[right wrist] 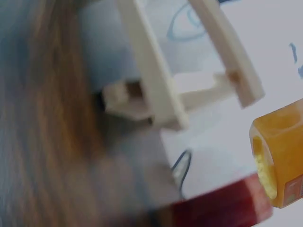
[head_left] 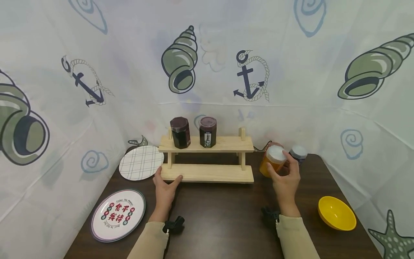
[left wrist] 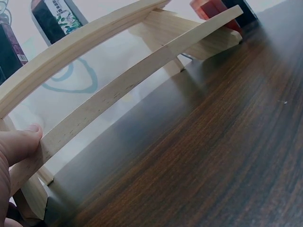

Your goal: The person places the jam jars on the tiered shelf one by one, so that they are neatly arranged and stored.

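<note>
My left hand [head_left: 165, 192] grips the left front corner of a two-tier wooden shelf [head_left: 210, 173], its thumb [left wrist: 21, 144] against the lower board's front edge. Two dark jars, one [head_left: 180, 133] on the left and one [head_left: 208, 133] near the middle, stand on the upper board. Right of the shelf, my right hand [head_left: 287, 183] holds a jar with a white lid and amber contents [head_left: 271, 163] by its upper part. In the right wrist view this jar [right wrist: 284, 151] appears tilted, its base off the table.
Behind the held jar is a red jar [right wrist: 218, 203], mostly hidden from the head view. A dark jar with a pale lid [head_left: 298, 154] stands just right of it. A yellow bowl [head_left: 336, 213] sits at right; a checked plate [head_left: 141, 163] and a printed plate [head_left: 118, 230] lie at left.
</note>
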`<state>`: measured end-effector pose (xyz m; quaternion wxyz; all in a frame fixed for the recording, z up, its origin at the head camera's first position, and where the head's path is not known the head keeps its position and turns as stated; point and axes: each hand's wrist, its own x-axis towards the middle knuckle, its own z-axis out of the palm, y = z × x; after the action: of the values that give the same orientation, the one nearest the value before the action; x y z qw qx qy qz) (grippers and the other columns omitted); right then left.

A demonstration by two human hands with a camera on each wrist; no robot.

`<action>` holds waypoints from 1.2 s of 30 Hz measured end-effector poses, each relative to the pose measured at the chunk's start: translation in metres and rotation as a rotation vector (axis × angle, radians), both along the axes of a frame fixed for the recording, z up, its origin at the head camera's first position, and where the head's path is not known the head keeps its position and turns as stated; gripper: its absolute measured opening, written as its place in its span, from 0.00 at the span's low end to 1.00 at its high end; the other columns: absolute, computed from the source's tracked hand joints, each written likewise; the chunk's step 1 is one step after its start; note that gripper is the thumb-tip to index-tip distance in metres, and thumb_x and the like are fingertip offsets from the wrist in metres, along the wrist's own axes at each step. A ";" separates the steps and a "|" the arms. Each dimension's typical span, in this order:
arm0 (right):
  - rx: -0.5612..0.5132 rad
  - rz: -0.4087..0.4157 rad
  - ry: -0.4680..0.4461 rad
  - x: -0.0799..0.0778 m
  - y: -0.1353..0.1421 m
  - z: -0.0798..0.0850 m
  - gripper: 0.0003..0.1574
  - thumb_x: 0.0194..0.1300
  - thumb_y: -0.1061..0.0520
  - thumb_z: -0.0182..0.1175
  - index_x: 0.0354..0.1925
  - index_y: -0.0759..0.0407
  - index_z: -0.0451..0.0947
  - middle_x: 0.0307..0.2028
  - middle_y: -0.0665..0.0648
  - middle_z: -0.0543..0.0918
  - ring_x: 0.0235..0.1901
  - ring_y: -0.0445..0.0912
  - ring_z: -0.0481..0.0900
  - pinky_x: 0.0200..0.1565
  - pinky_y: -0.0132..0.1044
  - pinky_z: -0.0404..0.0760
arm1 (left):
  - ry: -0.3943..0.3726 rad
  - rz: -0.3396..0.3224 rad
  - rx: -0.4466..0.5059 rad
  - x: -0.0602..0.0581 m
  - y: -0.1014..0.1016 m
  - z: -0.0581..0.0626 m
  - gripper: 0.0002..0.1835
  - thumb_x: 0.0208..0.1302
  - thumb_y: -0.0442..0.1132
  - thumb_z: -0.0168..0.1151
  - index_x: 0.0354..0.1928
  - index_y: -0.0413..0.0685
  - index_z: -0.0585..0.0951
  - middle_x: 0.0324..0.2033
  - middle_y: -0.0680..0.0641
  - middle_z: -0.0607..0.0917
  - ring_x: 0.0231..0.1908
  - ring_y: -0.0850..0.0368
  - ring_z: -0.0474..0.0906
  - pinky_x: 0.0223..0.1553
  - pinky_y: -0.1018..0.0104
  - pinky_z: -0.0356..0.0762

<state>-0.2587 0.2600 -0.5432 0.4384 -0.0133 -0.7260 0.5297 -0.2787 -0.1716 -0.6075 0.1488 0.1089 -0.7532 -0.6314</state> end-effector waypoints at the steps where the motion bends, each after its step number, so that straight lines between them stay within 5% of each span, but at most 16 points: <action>1: 0.012 0.013 0.007 0.001 -0.003 0.004 0.48 0.56 0.67 0.83 0.72 0.45 0.81 0.63 0.55 0.82 0.53 0.40 0.80 0.52 0.26 0.78 | 0.003 0.003 -0.001 0.000 0.000 0.000 0.61 0.63 0.46 0.84 0.87 0.49 0.52 0.76 0.33 0.58 0.79 0.37 0.59 0.81 0.39 0.54; 12: 0.030 0.117 0.081 -0.009 -0.045 0.040 0.47 0.58 0.62 0.84 0.72 0.44 0.80 0.64 0.55 0.81 0.52 0.44 0.82 0.52 0.27 0.82 | 0.018 -0.002 0.005 -0.001 -0.001 -0.001 0.61 0.63 0.46 0.84 0.87 0.48 0.52 0.76 0.33 0.58 0.78 0.37 0.59 0.81 0.40 0.54; 25: -0.003 0.135 0.053 -0.036 -0.088 0.050 0.45 0.57 0.67 0.83 0.71 0.54 0.80 0.62 0.67 0.81 0.56 0.58 0.81 0.57 0.29 0.80 | 0.013 0.007 0.003 -0.001 0.000 0.000 0.61 0.62 0.45 0.84 0.87 0.47 0.52 0.75 0.33 0.59 0.77 0.37 0.61 0.80 0.40 0.55; 32: 0.031 0.162 0.045 -0.042 -0.097 0.052 0.45 0.57 0.62 0.85 0.70 0.43 0.81 0.61 0.59 0.83 0.59 0.55 0.84 0.57 0.27 0.81 | 0.014 0.007 0.004 0.000 0.000 0.001 0.61 0.61 0.44 0.84 0.87 0.47 0.53 0.75 0.32 0.59 0.77 0.36 0.61 0.81 0.40 0.55; 36: 0.067 0.178 0.032 -0.046 -0.100 0.053 0.44 0.59 0.57 0.85 0.71 0.39 0.80 0.63 0.56 0.83 0.59 0.53 0.85 0.58 0.35 0.85 | 0.013 0.010 -0.002 -0.001 -0.001 -0.001 0.61 0.61 0.44 0.84 0.87 0.47 0.53 0.75 0.32 0.59 0.77 0.37 0.61 0.80 0.40 0.55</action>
<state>-0.3050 0.1597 -0.4906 0.4015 0.0743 -0.7346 0.5419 -0.2800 -0.1724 -0.6089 0.1569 0.1085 -0.7524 -0.6305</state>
